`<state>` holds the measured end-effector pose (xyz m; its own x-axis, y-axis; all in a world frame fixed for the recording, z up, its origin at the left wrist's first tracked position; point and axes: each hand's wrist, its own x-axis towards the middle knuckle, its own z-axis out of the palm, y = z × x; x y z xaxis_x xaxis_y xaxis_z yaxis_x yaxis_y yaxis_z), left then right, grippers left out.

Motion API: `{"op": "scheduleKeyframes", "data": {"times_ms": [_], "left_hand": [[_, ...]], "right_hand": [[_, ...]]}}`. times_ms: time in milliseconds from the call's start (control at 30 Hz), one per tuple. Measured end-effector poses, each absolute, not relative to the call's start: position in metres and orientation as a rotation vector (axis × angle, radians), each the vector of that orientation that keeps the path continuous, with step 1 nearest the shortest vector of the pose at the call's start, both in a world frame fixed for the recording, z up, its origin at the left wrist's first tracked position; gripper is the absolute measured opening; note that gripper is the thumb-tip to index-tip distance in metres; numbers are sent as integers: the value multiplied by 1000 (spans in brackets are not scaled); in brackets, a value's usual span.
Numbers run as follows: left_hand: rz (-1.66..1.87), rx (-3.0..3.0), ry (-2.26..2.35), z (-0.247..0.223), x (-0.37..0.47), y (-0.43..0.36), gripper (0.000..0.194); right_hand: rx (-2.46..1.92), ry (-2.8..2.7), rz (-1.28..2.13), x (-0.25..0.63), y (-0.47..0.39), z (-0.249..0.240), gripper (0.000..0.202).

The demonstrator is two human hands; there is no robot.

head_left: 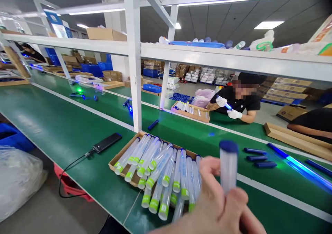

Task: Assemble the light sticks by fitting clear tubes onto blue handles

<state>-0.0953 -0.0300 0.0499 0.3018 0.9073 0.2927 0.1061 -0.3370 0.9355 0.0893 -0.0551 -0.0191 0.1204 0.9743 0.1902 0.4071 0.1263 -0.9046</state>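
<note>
Nearest of all, the person's left hand (220, 208) has its grip wrapped around a blue-capped tube (228, 168), held upright just right of the cardboard tray (121, 150); the right hand's grip I cannot tell. Clear tubes (183, 171) with green bands lie heaped in that tray. Left of it, a black device (107, 143) with a cable (87, 154) rests on the green counter (77, 130). Beyond the tray, rightward, a co-worker (246, 102) holds a blue-lit tube (228, 106).

Right of the cabled device (107, 143), a tray (191, 154) holds tubes (157, 171).
</note>
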Motion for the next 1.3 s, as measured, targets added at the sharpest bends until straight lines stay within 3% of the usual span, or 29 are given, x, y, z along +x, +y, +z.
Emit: {"op": "scheduleKeyframes", "data": {"times_ms": [67, 167, 267, 400, 667, 833, 1033, 1133, 1300], "left_hand": [[1106, 1910, 1141, 76, -132, 8, 71], [551, 2155, 1667, 86, -180, 59, 51], [130, 2078, 1867, 67, -208, 82, 49], [83, 2040, 1823, 41, -212, 89, 47], [108, 1995, 1727, 28, -222, 102, 64], [440, 1835, 1625, 33, -251, 88, 56], [1136, 687, 1010, 45, -269, 97, 21], [1313, 424, 729, 56, -247, 106, 26], [1545, 350, 664, 74, -193, 101, 31]], "right_hand": [[-1596, -1553, 666, 97, 5, -8, 51], [-1899, -1490, 558, 122, 111, 4, 33], [-2200, -1418, 538, 134, 188, 8, 24], [-2374, -1482, 573, 88, 246, 9, 32], [-2135, -1755, 1042, -110, 344, -5, 35], [-2058, -1613, 1246, -117, 335, -8, 36], [-1587, -1481, 1511, -30, 253, 35, 32], [-1323, -1404, 1693, -1, 166, 47, 40], [-1098, -1253, 1828, 1, 27, 48, 58]]}}
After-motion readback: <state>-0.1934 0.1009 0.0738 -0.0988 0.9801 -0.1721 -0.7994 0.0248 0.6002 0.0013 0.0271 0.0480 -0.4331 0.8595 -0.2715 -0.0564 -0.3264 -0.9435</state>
